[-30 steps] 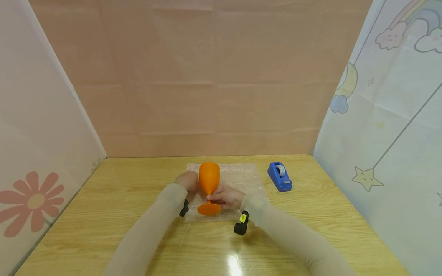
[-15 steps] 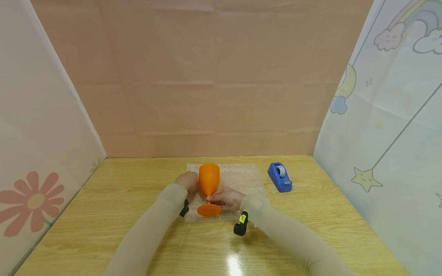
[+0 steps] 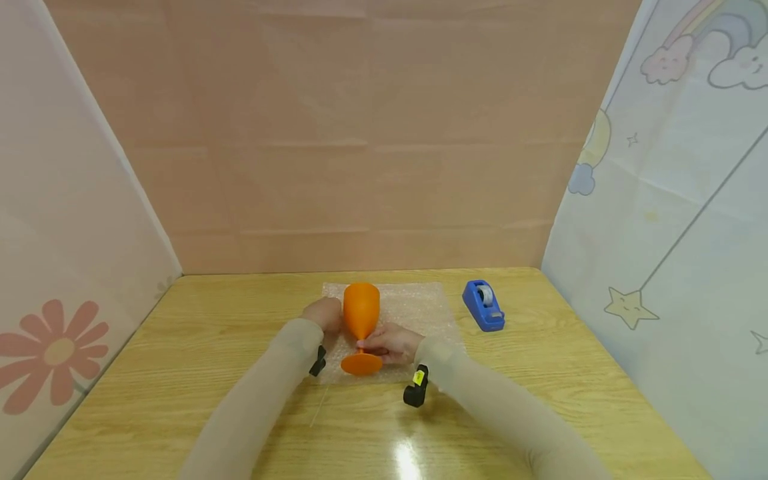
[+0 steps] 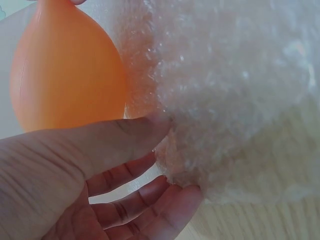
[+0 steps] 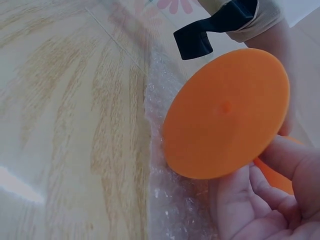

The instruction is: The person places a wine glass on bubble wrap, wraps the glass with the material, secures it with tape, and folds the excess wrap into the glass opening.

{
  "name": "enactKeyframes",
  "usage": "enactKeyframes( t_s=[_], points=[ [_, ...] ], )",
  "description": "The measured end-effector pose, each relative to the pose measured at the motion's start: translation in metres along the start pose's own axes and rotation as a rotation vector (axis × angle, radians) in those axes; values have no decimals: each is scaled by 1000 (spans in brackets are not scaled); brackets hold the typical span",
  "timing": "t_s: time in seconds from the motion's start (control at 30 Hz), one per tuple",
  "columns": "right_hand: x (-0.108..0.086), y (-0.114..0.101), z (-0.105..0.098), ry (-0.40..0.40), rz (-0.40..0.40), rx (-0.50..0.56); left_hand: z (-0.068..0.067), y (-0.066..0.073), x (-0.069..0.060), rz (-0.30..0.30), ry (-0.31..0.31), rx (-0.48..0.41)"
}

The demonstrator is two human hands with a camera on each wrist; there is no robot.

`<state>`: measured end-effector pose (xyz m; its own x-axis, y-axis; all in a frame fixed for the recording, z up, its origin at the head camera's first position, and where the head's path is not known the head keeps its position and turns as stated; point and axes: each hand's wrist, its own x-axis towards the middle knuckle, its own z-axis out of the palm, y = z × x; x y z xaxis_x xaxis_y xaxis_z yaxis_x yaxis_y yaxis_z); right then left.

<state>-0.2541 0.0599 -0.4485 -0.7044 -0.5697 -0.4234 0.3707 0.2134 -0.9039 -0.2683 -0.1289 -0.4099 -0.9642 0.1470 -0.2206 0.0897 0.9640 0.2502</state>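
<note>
An orange goblet [image 3: 362, 310] lies over a sheet of bubble wrap [image 3: 423, 307], its bowl toward the back wall and its round base toward the person. The right hand [image 3: 394, 342] pinches its stem between thumb and fingers. In the right wrist view, the flat underside of the goblet's base [image 5: 225, 115] hides part of that grip. At the sheet's left side is the left hand [image 3: 324, 313]. Seen from the left wrist, this hand [image 4: 120, 175] pinches the edge of the bubble wrap [image 4: 225, 100] between thumb and fingers, beside the goblet's bowl [image 4: 67, 70].
A blue tape dispenser [image 3: 483, 305] with a roll of tape stands to the right of the wrap on the wooden table [image 3: 528, 373]. A thin pale line [image 3: 320, 407] runs across the tabletop in front of the wrap. Covered walls border the table's back and sides.
The head view has shifted very slightly. Both hands keep their holds on the goblet and the bubble wrap, with no clear movement.
</note>
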Motion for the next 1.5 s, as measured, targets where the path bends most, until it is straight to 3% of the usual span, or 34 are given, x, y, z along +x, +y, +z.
enactKeyframes(
  t_s=[0.43, 0.97, 1.1, 1.37, 1.43, 1.5],
  points=[
    [-1, 0, 1, 17, -3, -10, 4, -2, 2, -17, -5, -45],
    [0, 0, 3, 6, -8, -16, 6, -3, 3, 9, 30, 8],
    [0, 0, 3, 13, -5, -18, 5, -5, 1, 31, 44, -15],
    [-1, -1, 3, 10, -4, -32, -11, -27, -4, 71, 46, -103],
    [-2, -2, 3, 13, -2, -34, -15, -38, -5, 59, 15, -152],
    [-3, -3, 3, 17, -2, -41, -17, -48, -7, 30, -49, -256]
  ],
)
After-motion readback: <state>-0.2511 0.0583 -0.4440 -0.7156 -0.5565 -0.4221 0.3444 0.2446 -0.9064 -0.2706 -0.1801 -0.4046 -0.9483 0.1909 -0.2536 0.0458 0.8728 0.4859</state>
